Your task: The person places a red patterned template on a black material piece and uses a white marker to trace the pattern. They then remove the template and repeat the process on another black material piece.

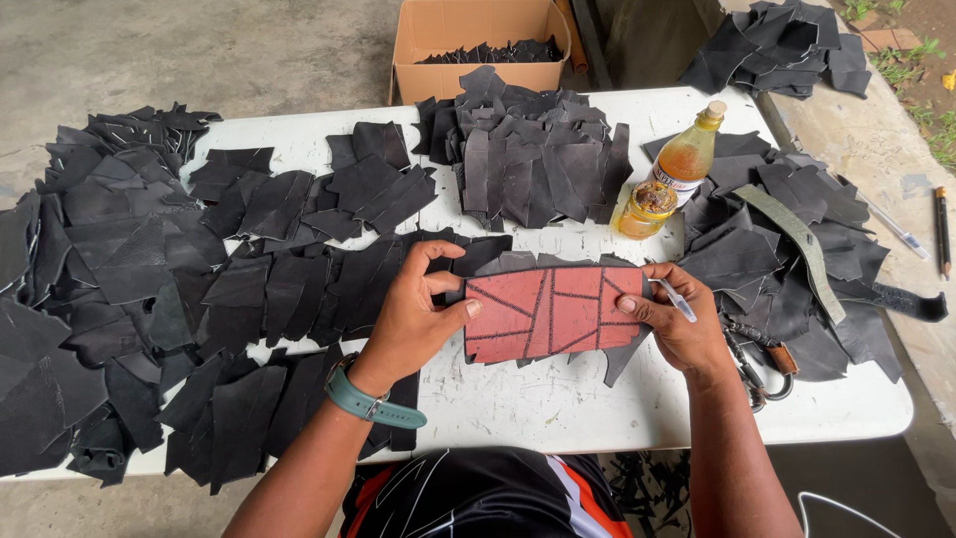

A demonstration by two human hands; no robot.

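Head view, looking down over a white bench (pixel 558 408) crowded with cut pieces of black leather.

Left hand (pixel 413 314), teal watch strap (pixel 370 403) on the wrist, gripping the left edge of a red patterned panel (pixel 551 311), thumb on top near the edge, other fingers curled above and partly behind. Right hand (pixel 677 324) grasping the panel's right edge, thumb pressed on the red face, and also pinching a slim white pen (pixel 675 299) between the fingers. Panel roughly rectangular, crossed by dark lines, held flat just above the bench near its front middle, over a few black scraps.

Behind the panel, a tall heap of black pieces (pixel 528 149). Left of it, more black pieces (pixel 129 289) spread wide and spilling over the bench edge. To the right, a bottle of amber liquid (pixel 687 154) standing upright, a small jar (pixel 645 209) touching its base. Farther right, a long grey-green strap (pixel 802 244) lying across more black pieces, with metal rings (pixel 762 374) below, possibly scissors handles, hard to tell. Cardboard box (pixel 478 45) on the floor beyond the bench, holding more black scraps.
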